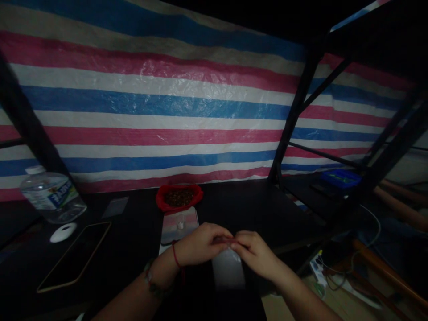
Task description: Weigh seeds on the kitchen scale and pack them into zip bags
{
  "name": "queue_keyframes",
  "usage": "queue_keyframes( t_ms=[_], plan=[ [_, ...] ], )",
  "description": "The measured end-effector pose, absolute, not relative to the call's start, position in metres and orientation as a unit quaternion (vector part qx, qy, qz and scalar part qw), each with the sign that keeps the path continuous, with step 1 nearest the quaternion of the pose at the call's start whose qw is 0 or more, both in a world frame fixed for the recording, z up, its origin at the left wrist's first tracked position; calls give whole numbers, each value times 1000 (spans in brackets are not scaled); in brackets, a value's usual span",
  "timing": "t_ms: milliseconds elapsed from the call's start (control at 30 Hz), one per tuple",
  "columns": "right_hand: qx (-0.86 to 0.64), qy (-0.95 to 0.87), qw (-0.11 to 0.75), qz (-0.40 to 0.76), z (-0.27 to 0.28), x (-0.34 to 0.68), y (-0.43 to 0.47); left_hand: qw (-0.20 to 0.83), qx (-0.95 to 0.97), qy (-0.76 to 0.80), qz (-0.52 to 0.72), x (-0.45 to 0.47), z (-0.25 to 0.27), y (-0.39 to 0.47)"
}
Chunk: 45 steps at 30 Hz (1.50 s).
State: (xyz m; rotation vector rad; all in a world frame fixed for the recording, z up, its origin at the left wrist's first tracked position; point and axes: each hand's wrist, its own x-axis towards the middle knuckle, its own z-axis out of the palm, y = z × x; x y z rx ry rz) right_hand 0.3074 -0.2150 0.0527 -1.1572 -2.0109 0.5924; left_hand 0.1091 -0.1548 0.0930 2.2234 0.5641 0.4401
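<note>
Just past the table's front edge, my left hand point(205, 243) and my right hand point(254, 250) meet, fingertips pinched on the top edge of a small clear plastic bag point(229, 269). A reddish strip shows along that edge between the fingers. The bag hangs down and looks flat; whether anything is in it I cannot tell. Beyond my left hand lies a flat pocket scale point(170, 229) with a reflective top and a small clear piece point(181, 225) on it. Behind the scale, a red bag point(161, 198) stands open, full of small brown bits point(179, 197).
On the left are a large plastic bottle point(50, 196), a white mouse-like object point(63, 232), a phone point(75, 256) and another flat clear bag point(115, 207). Black metal posts point(294, 116) frame the table. At right, another person's arm point(401, 207) is near a blue tray point(341, 178).
</note>
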Motion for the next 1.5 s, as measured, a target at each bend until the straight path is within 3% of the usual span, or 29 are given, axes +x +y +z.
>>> queue_keyframes(
  t_ms=[133, 233, 433, 700, 1067, 1267, 1500],
  plan=[
    [-471, -643, 482, 364, 18, 323, -205, 370, 800, 327, 340, 126, 62, -142],
    [-540, -557, 548, 314, -11, 333, -197, 403, 735, 375, 396, 143, 30, -134],
    [-581, -575, 545, 188, -38, 340, -189, 425, 687, 408, 426, 173, -22, -127],
    [-539, -564, 576, 246, -60, 334, -179, 480, 619, 422, 456, 185, -70, -116],
    [-567, -598, 502, 262, -46, 345, -172, 406, 701, 465, 359, 182, -34, -117],
    [-557, -596, 487, 312, -30, 358, -176, 471, 698, 415, 344, 168, -12, -120],
    [-547, -631, 462, 300, -5, 358, -185, 477, 715, 413, 302, 155, 24, -131]
  ],
)
